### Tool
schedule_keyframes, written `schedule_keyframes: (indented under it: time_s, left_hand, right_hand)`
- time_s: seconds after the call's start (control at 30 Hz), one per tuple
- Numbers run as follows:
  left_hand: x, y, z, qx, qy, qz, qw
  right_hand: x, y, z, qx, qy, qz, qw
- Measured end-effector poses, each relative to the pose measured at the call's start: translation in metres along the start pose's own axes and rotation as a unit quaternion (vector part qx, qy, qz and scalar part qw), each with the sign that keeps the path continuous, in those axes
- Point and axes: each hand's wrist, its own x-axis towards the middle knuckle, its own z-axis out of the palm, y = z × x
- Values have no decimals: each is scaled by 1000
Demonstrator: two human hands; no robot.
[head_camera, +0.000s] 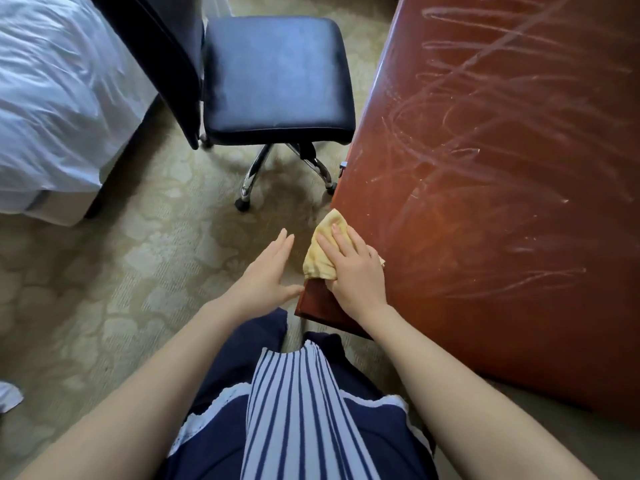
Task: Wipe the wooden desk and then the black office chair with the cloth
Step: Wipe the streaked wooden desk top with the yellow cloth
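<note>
The wooden desk [502,168] fills the right side of the view. Its top is reddish brown and glossy, and many pale curved streaks cross it, most of them on the far half. The near left corner of the desk is close to the person's body.

The black office chair [277,77] stands on the floor just beside the left edge of the desk. Its seat is a square padded cushion with a soft shine, the dark backrest rises on its left, and below there are chrome legs with small black wheels.

The cloth [325,251] is pale yellow and folded. It lies at the left edge of the desk near the corner, and part of it hangs over the edge. The right hand [356,271] lies flat on it and presses it down with straight fingers. The left hand [266,271] holds nothing; its fingers are straight and close together, and it hangs over the floor just beside the desk corner. If the thumb touches the wood I cannot tell.

The floor is a beige carpet [138,271] with a pale leaf-like pattern. A bed [52,98] with wrinkled white sheets is at the upper left, behind the chair's backrest. The person wears dark blue clothes with a striped blue and white piece in front.
</note>
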Motion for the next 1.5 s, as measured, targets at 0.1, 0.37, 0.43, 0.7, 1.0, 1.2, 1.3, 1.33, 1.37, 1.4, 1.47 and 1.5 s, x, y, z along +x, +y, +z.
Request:
schedule_keyframes:
  time_s: [0.1, 0.37, 0.43, 0.7, 1.0, 1.2, 1.3, 1.33, 1.37, 1.4, 1.47, 1.5]
  left_hand:
    - [9, 9, 9, 63, -31, 20, 997]
    - [32, 14, 23, 259, -65, 80, 960]
    - [37, 15, 26, 273, -71, 88, 955]
    - [37, 11, 27, 262, -72, 81, 959]
    - [36, 14, 27, 274, -66, 65, 957]
    - [35, 11, 25, 288, -60, 64, 953]
    - [36, 11, 25, 286, -68, 64, 954]
    - [36, 10, 25, 285, -70, 66, 954]
    - [36, 10, 25, 284, -71, 69, 954]
    - [36, 9, 25, 281, -72, 73, 954]
    - [36, 9, 25, 278, -72, 80, 955]
    - [36, 9, 25, 278, -71, 82, 955]
  right_hand:
    - [-41, 11, 4, 31, 41, 14, 999]
    - [-122, 65, -3, 8, 94, 119, 988]
    - [-132, 84, -13, -14, 97, 177, 979]
    - [-79, 121, -32, -73, 46, 299, 950]
    - [-9, 47, -6, -63, 17, 227, 972]
    - [-60, 33, 4, -53, 86, 52, 994]
    - [-92, 40, 7, -53, 99, 21, 993]
    - [-102, 44, 8, -52, 102, 16, 993]
    - [-110, 49, 8, -52, 105, 12, 993]
    - [-118, 55, 7, -54, 109, 12, 992]
    - [-131, 68, 4, -62, 120, 33, 990]
    - [-138, 76, 2, -65, 128, 54, 988]
